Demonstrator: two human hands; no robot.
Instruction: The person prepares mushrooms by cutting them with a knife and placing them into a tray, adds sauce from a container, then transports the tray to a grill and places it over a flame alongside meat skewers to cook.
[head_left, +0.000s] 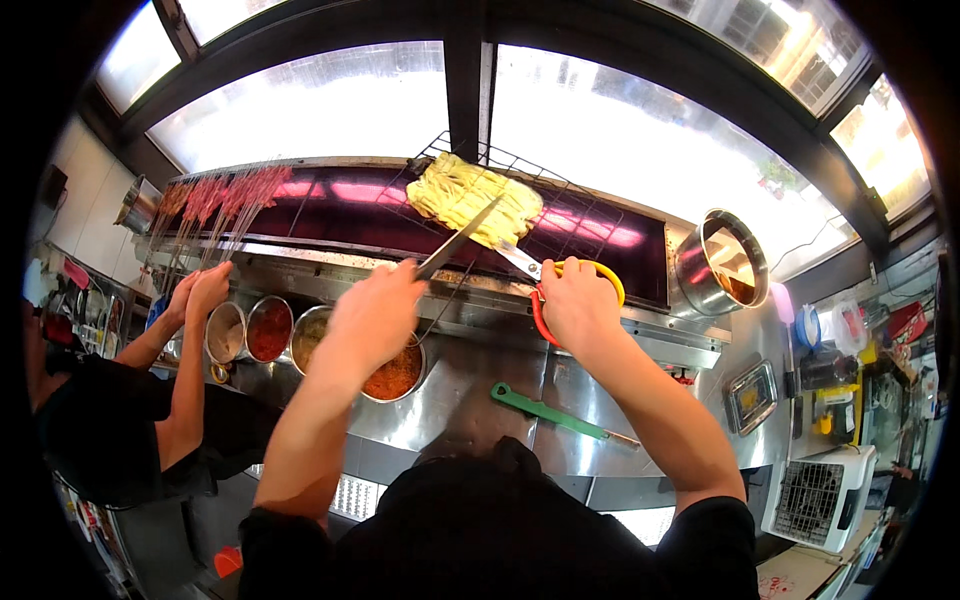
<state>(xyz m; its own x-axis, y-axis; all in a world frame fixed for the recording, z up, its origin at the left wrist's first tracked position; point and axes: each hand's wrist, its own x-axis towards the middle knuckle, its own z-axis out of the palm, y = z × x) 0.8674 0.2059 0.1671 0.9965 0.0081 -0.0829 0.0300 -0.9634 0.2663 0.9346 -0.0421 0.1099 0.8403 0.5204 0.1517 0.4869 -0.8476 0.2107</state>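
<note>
A pale yellow, leafy slab of food, perhaps napa cabbage (472, 196), lies on a wire rack (577, 196) over a long grill (352, 214) that glows pink. My left hand (375, 315), slightly blurred, grips a knife (459, 238) by its handle; the blade's tip rests over the slab's right part. In my right hand (583, 304) are scissors (525, 262) with red and yellow handles, their blades at the slab's lower right edge. Whether the scissors' blades are fully closed cannot be told.
At left, a co-worker's hands (202, 291) hold meat skewers (251, 191) over the grill. Metal bowls of seasoning (270, 330) stand below it. A green-handled tool (551, 412) lies on the steel counter (457, 420). A steel pot (694, 277) and a small metal tray (752, 397) are at right.
</note>
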